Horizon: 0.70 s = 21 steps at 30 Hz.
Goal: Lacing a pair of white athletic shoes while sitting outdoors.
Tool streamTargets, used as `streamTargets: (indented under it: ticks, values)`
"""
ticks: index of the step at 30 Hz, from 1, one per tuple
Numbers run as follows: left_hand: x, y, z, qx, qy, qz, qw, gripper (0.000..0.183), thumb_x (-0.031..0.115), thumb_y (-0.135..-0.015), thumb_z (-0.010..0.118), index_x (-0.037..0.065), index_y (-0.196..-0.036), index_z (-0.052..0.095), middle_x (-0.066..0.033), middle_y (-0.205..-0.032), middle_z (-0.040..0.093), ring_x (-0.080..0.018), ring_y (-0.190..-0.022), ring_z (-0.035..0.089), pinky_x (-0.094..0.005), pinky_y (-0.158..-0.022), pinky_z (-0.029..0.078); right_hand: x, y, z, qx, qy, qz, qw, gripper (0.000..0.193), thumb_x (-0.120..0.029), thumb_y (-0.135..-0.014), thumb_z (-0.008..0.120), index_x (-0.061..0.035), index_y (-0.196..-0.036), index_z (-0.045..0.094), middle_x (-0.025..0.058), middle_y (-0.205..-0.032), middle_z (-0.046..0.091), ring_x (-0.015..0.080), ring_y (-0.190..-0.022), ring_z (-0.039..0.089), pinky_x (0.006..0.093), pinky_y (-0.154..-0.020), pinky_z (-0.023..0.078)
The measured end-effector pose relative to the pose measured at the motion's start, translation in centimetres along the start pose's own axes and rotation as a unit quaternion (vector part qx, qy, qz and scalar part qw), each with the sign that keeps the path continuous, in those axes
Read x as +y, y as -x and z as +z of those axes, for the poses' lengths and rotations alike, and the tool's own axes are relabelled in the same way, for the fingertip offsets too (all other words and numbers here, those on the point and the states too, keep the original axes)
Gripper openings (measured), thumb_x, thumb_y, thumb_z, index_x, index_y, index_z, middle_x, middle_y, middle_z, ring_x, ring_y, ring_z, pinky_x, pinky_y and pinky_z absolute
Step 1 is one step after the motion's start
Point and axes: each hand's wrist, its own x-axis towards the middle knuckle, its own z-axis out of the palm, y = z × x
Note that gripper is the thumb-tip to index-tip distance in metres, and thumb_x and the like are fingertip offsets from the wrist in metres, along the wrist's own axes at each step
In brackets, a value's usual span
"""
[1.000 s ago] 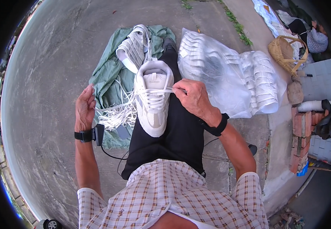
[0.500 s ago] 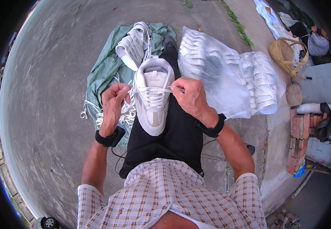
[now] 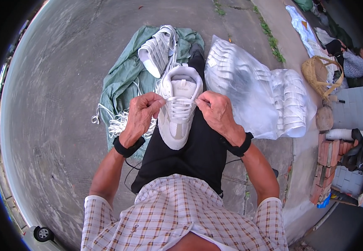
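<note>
A white and pale grey sneaker (image 3: 174,136) rests on my black-trousered leg, its toe towards me. White shoelace (image 3: 179,109) crosses its tongue in several rows. At the upper left eyelets my left hand (image 3: 141,115) is closed, thumb and forefinger pinching the lace. Across from it, my right hand (image 3: 218,112) pinches the lace at the shoe's upper right edge. The top row of lace runs between the two hands. Beyond the sneaker, a stack of white shoe parts (image 3: 158,49) lies on a green cloth (image 3: 118,79).
A tangle of loose white laces (image 3: 120,124) spreads over the cloth's near part. To the right lies a clear plastic bag (image 3: 248,98) of stacked white shoe parts. Further right are a wicker basket (image 3: 315,67), a brick pile (image 3: 324,163) and another person (image 3: 354,63).
My left hand has come in from the left to the shoe's edge. The whole view has shifted slightly, and the right hand stays at the upper right eyelets.
</note>
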Motion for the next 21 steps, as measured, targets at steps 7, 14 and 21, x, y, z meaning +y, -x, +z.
streamTargets:
  ticks: [7,14,21]
  values:
    - [0.4,-0.4,0.6,0.04,-0.185,0.13,0.973,0.014,0.015,-0.092,0.067,0.001,-0.088,0.069,-0.008,-0.059,0.06,-0.0178,-0.052,0.058,-0.034,-0.052,0.043,-0.1,-0.1,0.2,0.006,0.009,-0.026,1.0,0.012,-0.01,-0.087,0.067,-0.0005,-0.082,0.063,0.0167,-0.077,0.065,0.0386,-0.072,0.064,0.046,-0.064,0.05]
    - [3.9,-1.7,-0.2,0.027,-0.345,0.143,0.927,0.026,0.014,-0.083,0.077,0.007,-0.107,0.069,-0.0093,-0.099,0.071,-0.0246,-0.083,0.068,-0.0377,-0.069,0.055,-1.8,-0.7,-2.3,-0.005,0.133,-0.062,0.989,0.015,-0.006,-0.08,0.073,-0.0015,-0.091,0.064,0.0131,-0.097,0.064,0.032,-0.094,0.063,0.0436,-0.08,0.048]
    - [5.6,-6.1,-2.6,-0.223,-0.429,0.34,0.807,0.029,0.015,-0.076,0.08,0.002,-0.1,0.069,-0.0113,-0.108,0.066,-0.0295,-0.105,0.058,-0.0423,-0.095,0.048,0.1,-3.4,-2.8,-0.07,0.148,-0.239,0.957,0.025,-0.001,-0.073,0.076,-0.0023,-0.095,0.066,0.0102,-0.104,0.057,0.0285,-0.105,0.053,0.043,-0.089,0.043]
